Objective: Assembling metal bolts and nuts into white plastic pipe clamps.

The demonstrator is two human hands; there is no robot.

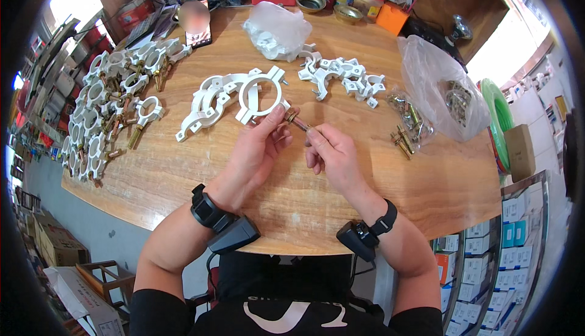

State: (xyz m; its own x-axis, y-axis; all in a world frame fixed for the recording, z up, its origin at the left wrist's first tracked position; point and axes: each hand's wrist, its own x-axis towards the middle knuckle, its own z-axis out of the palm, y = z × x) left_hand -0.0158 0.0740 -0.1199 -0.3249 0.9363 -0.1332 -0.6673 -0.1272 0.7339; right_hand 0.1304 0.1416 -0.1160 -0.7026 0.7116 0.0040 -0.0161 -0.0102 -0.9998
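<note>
Near the middle of the table, my left hand (256, 150) pinches the lower edge of a round white pipe clamp (243, 101). A brass-coloured anchor bolt (298, 121) sticks out from the clamp's lower right side. My right hand (332, 150) has its thumb and fingers closed on the bolt's outer end. Whether the bolt is fixed in the clamp is hidden by my left fingers. A small screw (286, 82) shows at the clamp's upper right lug. Just left of it lie several white clamp halves (196, 118).
Many clamps with bolts (94, 95) are piled at the left. More white clamp halves (350, 71) lie beyond my right hand, beside a plastic bag (277, 25). Loose bolts (402, 142) and a bag of small metal parts (454, 101) are at the right. A phone (199, 36) lies far left.
</note>
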